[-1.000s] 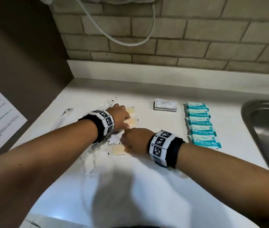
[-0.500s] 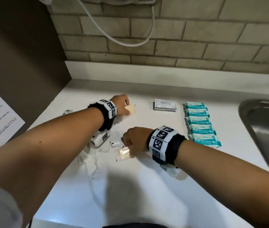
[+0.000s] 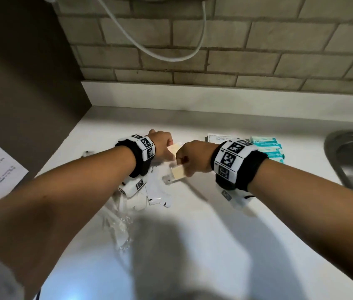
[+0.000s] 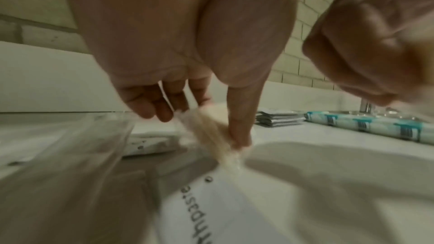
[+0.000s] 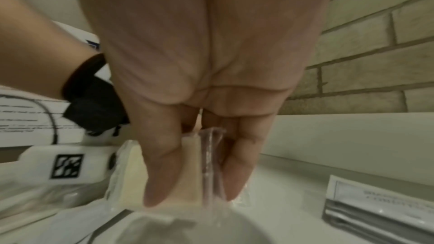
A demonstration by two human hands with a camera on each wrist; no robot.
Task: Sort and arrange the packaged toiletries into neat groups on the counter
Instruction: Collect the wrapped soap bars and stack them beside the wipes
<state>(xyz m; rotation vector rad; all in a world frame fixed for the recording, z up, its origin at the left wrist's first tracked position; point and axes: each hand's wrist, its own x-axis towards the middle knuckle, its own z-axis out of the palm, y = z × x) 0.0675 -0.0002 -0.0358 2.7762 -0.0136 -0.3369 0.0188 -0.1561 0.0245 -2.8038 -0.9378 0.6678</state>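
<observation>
- Right hand (image 3: 194, 158) thumb and fingers (image 5: 162, 170) are clamped on a cream soap bar in clear wrap (image 3: 178, 173), lifted just above the white counter (image 3: 214, 234).
- Left hand (image 3: 160, 146) fingers pinch a second cream wrapped soap bar (image 3: 174, 148) at the counter.
- White toothpaste sachets (image 3: 157, 197) lie below the left wrist.
- Teal-and-white packets (image 3: 268, 148) sit in a row near the steel sink (image 3: 348, 161), beside grey sachets (image 5: 375, 209).

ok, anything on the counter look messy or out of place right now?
Yes. The white toothpaste sachets and clear wrappers lie overlapped and askew under the left hand, unlike the straight row of teal packets and squared sachet stack. Each hand pinches a cream bar; right hand.
</observation>
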